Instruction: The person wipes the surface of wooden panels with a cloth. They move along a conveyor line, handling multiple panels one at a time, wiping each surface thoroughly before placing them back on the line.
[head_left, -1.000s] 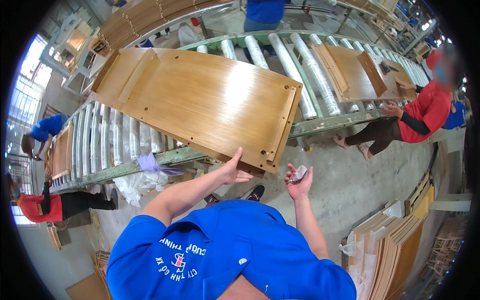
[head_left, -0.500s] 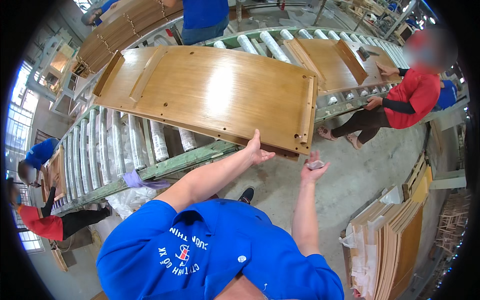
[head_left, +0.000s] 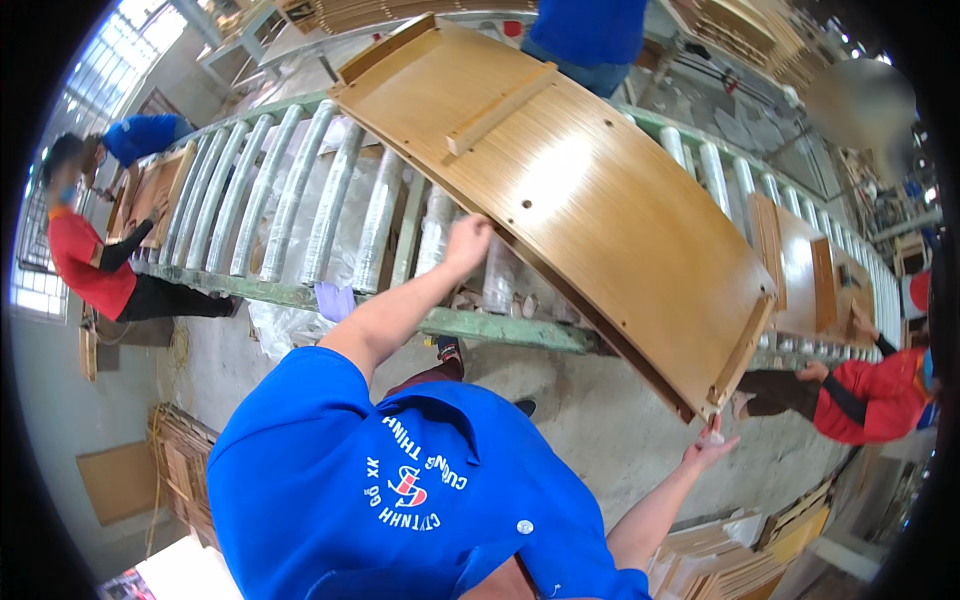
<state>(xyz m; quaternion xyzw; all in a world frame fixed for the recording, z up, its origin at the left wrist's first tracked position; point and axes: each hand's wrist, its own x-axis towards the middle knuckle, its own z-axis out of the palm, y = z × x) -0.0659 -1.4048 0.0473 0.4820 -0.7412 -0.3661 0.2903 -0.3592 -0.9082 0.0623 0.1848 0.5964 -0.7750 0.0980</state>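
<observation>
A long varnished wooden panel (head_left: 620, 225) with cross battens and small holes lies slantwise over the roller conveyor, its near right corner jutting out past the conveyor's front rail. My left hand (head_left: 468, 243) is closed at the panel's near long edge, its fingertips partly hidden. At that jutting corner, my right hand (head_left: 708, 447) bears against the panel from below, thumb up by the edge and the other fingers partly stretched out. A small pale piece shows by the right palm; its kind is too small to tell.
Film-wrapped rollers (head_left: 335, 200) run in a green frame (head_left: 500, 328), with a purple cloth (head_left: 335, 301) hung on it. Co-workers in red (head_left: 85, 262) and blue (head_left: 150, 138) stand left, another in red (head_left: 870, 395) right, beside a second panel (head_left: 800, 270). Boards (head_left: 715, 560) are stacked lower right.
The panel has turned, its right end swinging nearer me. My left hand, open before, has closed at its edge farther left; my right hand has come up to the corner. My view has turned too.
</observation>
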